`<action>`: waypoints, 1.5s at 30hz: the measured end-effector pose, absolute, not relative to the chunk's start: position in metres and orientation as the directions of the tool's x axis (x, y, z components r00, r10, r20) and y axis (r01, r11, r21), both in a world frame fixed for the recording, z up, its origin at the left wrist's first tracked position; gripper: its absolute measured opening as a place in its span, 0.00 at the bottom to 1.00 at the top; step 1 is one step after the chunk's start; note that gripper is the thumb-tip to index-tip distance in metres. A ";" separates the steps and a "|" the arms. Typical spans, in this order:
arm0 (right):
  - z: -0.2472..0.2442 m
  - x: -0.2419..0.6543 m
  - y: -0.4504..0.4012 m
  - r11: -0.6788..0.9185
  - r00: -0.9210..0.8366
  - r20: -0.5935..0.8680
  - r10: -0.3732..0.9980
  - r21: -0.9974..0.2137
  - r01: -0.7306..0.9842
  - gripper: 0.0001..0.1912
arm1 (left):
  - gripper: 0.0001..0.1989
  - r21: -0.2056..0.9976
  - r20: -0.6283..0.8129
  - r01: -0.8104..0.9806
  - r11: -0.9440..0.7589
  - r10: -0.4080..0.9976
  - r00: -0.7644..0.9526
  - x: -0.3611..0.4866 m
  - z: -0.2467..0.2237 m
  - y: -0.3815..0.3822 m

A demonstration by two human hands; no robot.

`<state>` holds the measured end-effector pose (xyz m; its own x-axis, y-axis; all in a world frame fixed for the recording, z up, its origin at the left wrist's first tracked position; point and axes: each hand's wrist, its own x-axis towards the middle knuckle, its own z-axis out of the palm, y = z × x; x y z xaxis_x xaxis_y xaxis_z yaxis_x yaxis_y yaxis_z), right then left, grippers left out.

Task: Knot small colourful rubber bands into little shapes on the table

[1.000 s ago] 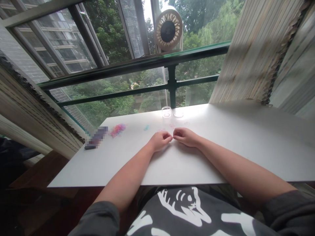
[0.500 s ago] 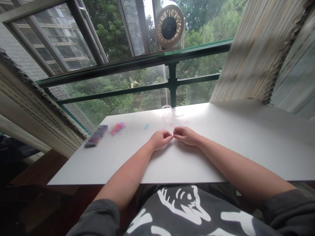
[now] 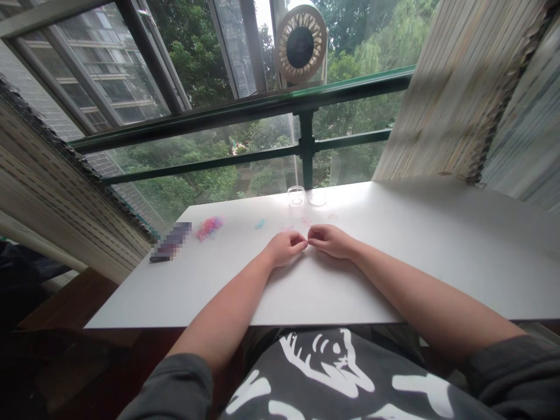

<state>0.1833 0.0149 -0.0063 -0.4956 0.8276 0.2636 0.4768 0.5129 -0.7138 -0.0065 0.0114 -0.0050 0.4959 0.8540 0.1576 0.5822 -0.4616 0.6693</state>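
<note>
Two hands (image 3: 280, 249) (image 3: 335, 242), pink pieces (image 3: 305, 220) just beyond

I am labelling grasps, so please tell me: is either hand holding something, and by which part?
It cannot be told; the left hand and the right hand seem pinched at the fingertips, with nothing discernible between.

The tabletop (image 3: 341, 297) is plain white, the heap of bands (image 3: 210, 228) mottled pink, orange and purple, 1 small cluster (image 3: 260, 224) teal, the railing (image 3: 307, 146) dark green, the charcoal shirt (image 3: 324, 373) white-printed.
</note>
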 end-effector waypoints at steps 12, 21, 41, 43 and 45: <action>-0.006 0.184 0.014 0.511 -0.493 0.260 0.830 -0.709 0.486 0.06 | 0.13 0.666 0.159 0.582 -0.467 0.851 0.501 -0.006 -0.006 0.011; -0.004 0.183 0.013 0.503 -0.488 0.256 0.835 -0.715 0.486 0.05 | 0.13 0.661 0.146 0.588 -0.466 0.849 0.508 -0.007 -0.005 0.010; -0.004 0.183 0.012 0.492 -0.483 0.246 0.841 -0.721 0.489 0.07 | 0.14 0.665 0.124 0.591 -0.457 0.847 0.516 -0.007 -0.004 0.009; -0.003 0.183 0.012 0.490 -0.483 0.244 0.841 -0.721 0.490 0.07 | 0.14 0.665 0.123 0.592 -0.455 0.849 0.514 -0.007 -0.003 0.009; -0.004 0.183 0.012 0.490 -0.484 0.243 0.841 -0.720 0.491 0.07 | 0.14 0.664 0.122 0.595 -0.453 0.851 0.511 -0.006 -0.003 0.008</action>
<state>0.1835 0.0125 -0.0035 -0.4839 0.8408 0.2427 0.4905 0.4903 -0.7204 -0.0064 0.0083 -0.0028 0.5114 0.8507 0.1217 0.5948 -0.4526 0.6644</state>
